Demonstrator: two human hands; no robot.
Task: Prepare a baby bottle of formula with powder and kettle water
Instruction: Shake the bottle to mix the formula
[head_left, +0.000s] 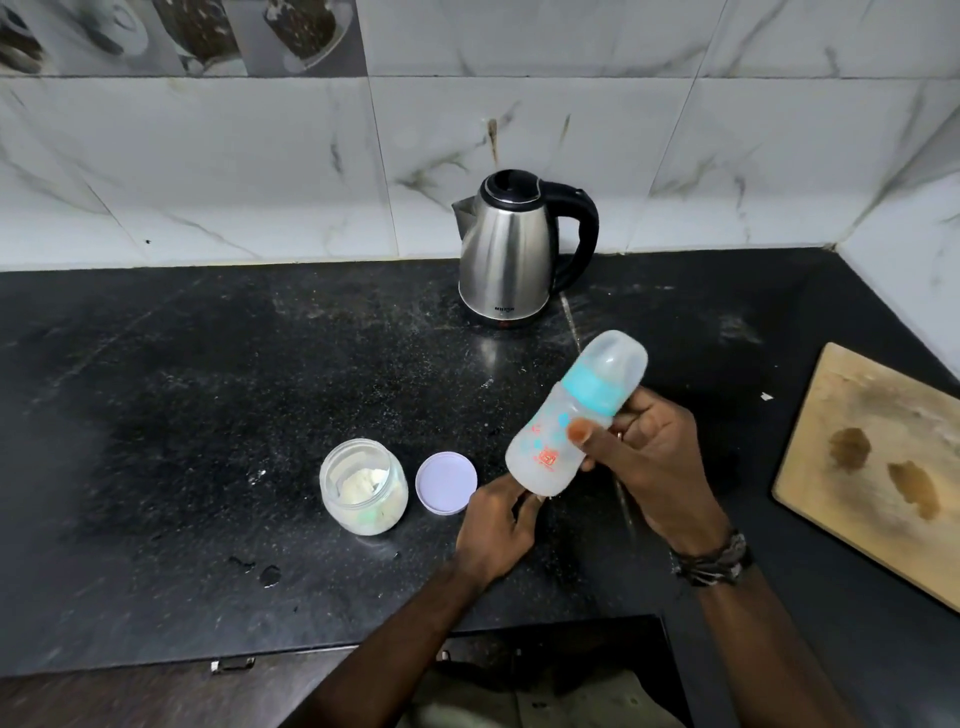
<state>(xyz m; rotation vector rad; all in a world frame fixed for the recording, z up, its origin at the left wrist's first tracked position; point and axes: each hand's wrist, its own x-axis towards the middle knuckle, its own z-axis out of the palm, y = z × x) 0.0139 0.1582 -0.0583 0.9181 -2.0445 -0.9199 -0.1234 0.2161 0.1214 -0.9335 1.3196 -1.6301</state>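
- Two hands in view, both at the baby bottle (566, 415), which is off the counter and tilted, capped end up and toward the kettle.
- Right hand (649, 457): fingers wrapped round the bottle's mid-body, thumb across the front near the printed markings. Firm grip. Dark band on that wrist.
- Left hand (498, 525): fingertips at the bottle's base, touching its lower edge. Fingers are bunched there, but the base hides them, so can't tell if they pinch it or only support it.
- Bottle: translucent body, teal collar, clear dome cap on. Contents look whitish/cloudy (could just be the frosted plastic).
- Powder jar (363, 488): open, upright on the black counter (182, 415), left of the hands, pale powder inside.
- Jar lid (445, 483): lying flat just beside the jar on its right, close to the left hand but not touching it.
- Kettle (511, 249): steel body, black lid and handle, standing at the back of the counter against the tiled wall, handle to the right, lid closed. Well apart from the bottle.
- Wooden board (872, 467): right edge of the counter, stained, clear of both hands.
- A few water drops on the counter in front of the jar; white specks scattered across the surface.
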